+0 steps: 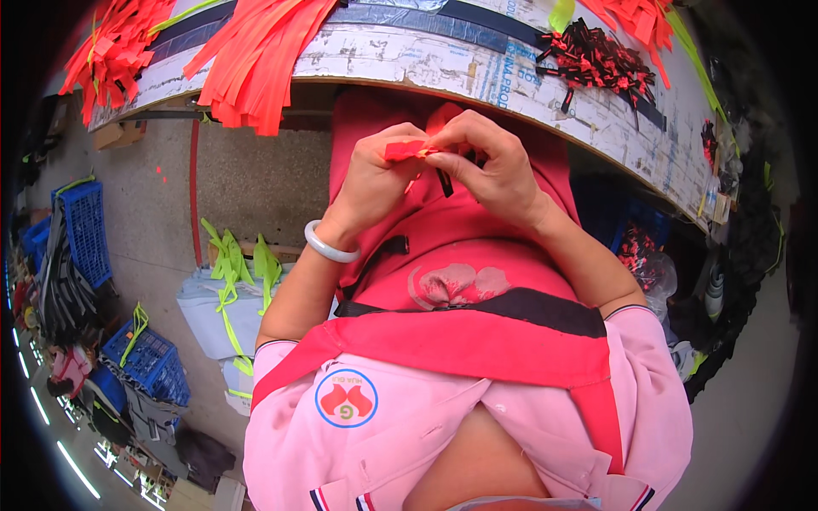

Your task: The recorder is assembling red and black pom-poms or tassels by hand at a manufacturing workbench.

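Over the red apron (477,247), the left hand (373,175) and right hand (494,166) sit close together, both pinched on a red strip (402,152) between them; uneven grip pressure or a loosened fingertip could let the strip slip, twist or fall.

Two hands (383,166) (492,157), one pale bracelet (331,250), one red apron (477,358) — three red strip bundles (256,64).
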Demonstrator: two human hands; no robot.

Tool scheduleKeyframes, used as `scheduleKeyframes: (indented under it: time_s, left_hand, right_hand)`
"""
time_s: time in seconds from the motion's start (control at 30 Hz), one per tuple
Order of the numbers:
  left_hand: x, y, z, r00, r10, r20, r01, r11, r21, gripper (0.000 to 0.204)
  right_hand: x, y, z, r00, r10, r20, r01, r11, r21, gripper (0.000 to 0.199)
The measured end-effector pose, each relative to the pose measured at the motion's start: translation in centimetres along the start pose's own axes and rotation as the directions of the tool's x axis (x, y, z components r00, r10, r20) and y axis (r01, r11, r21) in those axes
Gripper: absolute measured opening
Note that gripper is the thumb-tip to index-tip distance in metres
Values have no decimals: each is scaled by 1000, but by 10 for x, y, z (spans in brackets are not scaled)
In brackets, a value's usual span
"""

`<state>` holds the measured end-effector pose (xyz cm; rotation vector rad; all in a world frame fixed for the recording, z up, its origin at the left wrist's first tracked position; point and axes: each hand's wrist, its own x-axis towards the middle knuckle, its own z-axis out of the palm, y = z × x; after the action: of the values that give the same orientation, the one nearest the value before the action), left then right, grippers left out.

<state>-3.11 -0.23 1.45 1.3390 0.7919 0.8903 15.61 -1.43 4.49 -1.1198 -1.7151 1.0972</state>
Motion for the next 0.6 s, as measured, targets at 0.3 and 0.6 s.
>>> scheduleKeyframes:
  time_s: [0.3, 0.6]
  left_hand:
    - [6, -16, 7, 998, -47, -40, 43, 994, -97, 9]
    - [7, -15, 16, 994, -17, -109, 11, 998, -55, 3]
  right_hand:
    - [2, 3, -8, 1000, -20, -8, 19, 999, -38, 12]
    - [-3, 7, -2, 999, -10, -46, 10, 1000, -3, 11]
